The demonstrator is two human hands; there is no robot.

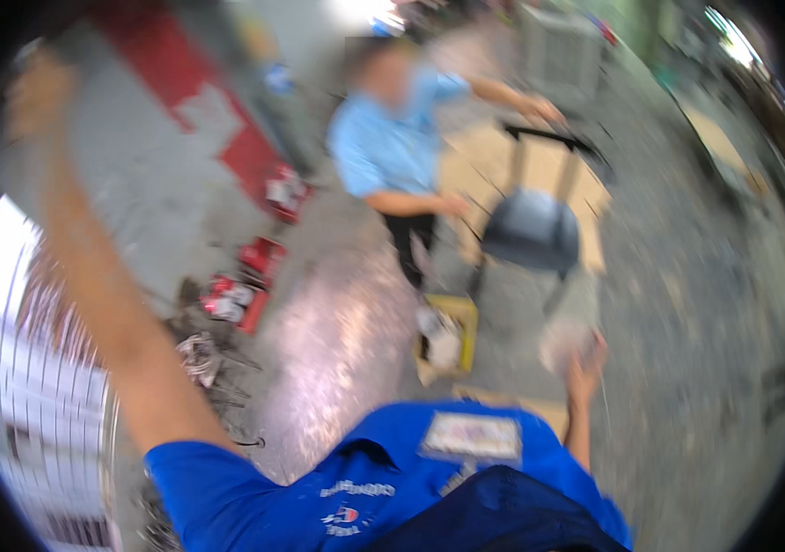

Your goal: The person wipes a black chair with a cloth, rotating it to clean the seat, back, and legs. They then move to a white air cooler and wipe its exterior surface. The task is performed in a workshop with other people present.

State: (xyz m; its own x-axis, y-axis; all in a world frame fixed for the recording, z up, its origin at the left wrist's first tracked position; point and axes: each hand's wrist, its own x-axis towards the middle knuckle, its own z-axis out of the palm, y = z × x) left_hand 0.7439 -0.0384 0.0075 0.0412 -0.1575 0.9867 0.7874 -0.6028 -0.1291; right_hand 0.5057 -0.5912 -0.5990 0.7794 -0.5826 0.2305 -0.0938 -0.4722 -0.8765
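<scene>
One left hand: fingers blurred, grip unclear
One right hand: at one pale rounded object, grasp unclear
One black-framed grey chair: farther ahead

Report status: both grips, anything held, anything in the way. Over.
Left grip stretched far left, blurred, hold unclear. Right grip at a pale blurred item, hold unclear. Ahead: yellow-edged box, dark chair, co-worker.
</scene>
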